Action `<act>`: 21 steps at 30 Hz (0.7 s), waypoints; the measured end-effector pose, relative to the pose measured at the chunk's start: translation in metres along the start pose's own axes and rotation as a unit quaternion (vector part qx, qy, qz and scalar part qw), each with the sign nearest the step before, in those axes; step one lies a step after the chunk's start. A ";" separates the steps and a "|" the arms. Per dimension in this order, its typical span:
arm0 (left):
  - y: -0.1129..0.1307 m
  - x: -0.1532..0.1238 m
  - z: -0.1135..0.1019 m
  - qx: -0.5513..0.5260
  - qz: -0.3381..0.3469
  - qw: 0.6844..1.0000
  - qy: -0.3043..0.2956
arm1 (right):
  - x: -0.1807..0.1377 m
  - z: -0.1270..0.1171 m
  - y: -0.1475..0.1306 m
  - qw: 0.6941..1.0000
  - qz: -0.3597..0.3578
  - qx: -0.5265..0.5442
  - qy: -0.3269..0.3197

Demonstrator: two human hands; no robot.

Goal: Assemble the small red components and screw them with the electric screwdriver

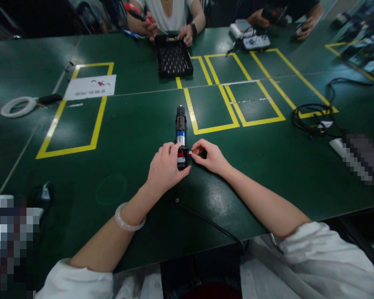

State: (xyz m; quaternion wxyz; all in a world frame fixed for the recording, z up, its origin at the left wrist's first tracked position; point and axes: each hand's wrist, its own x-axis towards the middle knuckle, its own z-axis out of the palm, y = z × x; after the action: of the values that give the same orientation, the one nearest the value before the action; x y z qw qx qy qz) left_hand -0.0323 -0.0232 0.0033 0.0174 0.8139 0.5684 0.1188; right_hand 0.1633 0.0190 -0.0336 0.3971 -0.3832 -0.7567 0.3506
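A slim black and silver cylindrical tool (181, 124) lies on the green table (137, 124), pointing away from me. My left hand (165, 166) is wrapped round its near end. My right hand (210, 155) pinches a small red and white part (192, 152) at the side of that near end. A thin black cable (205, 220) runs from below the hands to the table's front edge.
Yellow tape rectangles (212, 108) mark the table. A black tray (173, 58) sits at the far side, where two other people work with their hands. A white paper (90, 87), a white ring (17, 106) and coiled black cables (311, 118) lie around.
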 end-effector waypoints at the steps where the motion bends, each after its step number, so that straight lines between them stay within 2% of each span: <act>1: 0.001 -0.001 0.001 -0.003 0.003 1.000 0.001 | 0.000 0.000 0.000 1.000 -0.006 -0.007 -0.011; 4: 0.001 -0.002 0.002 -0.006 0.009 1.000 0.004 | 0.000 -0.002 0.002 0.999 -0.017 -0.024 -0.037; 15: -0.001 -0.002 0.001 -0.001 0.012 1.000 0.003 | -0.002 -0.003 -0.003 0.999 -0.023 0.005 -0.023; 21: -0.005 -0.001 0.000 -0.052 -0.012 0.998 -0.020 | -0.001 -0.005 0.000 0.999 -0.023 -0.011 -0.021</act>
State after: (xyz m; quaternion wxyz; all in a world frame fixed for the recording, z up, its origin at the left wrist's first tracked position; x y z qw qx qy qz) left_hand -0.0371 -0.0224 0.0023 0.0729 0.8071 0.5709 0.1319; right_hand 0.1674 0.0194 -0.0316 0.3847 -0.3626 -0.7771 0.3416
